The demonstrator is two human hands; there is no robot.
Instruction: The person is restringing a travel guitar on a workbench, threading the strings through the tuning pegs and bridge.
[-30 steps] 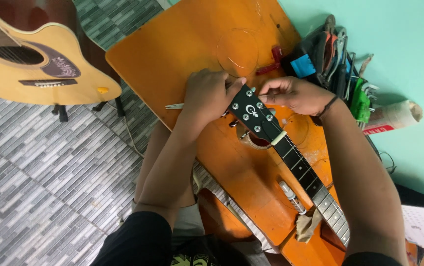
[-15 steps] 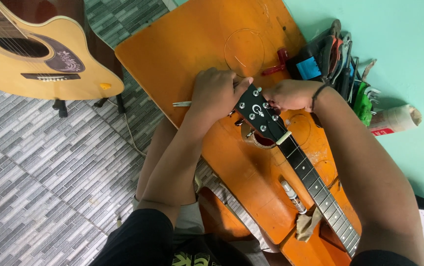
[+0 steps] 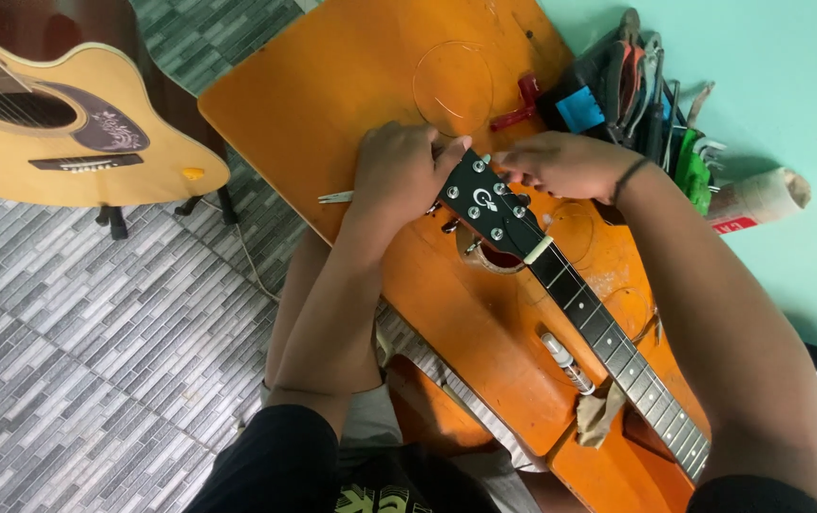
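A black guitar headstock (image 3: 489, 204) with silver tuner posts lies on the orange table (image 3: 332, 85), and its dark fretted neck (image 3: 617, 351) runs toward the lower right. My left hand (image 3: 399, 171) is closed against the headstock's left edge. It grips a thin metal tool whose tip (image 3: 337, 197) sticks out to the left. My right hand (image 3: 570, 161) is closed on the headstock's upper right edge, by the tuners. Both hands hide what the fingers touch.
A coiled guitar string (image 3: 453, 87) and a red tool (image 3: 522, 104) lie behind the hands. A heap of hand tools (image 3: 646, 85) and a paper roll (image 3: 760, 199) sit by the green wall. A marker (image 3: 568, 363) and rag (image 3: 598, 418) lie near the neck. An acoustic guitar (image 3: 66, 142) stands on the tiled floor.
Both hands stay at the headstock. My right hand has drawn slightly closer to it, and the view has shifted a little.
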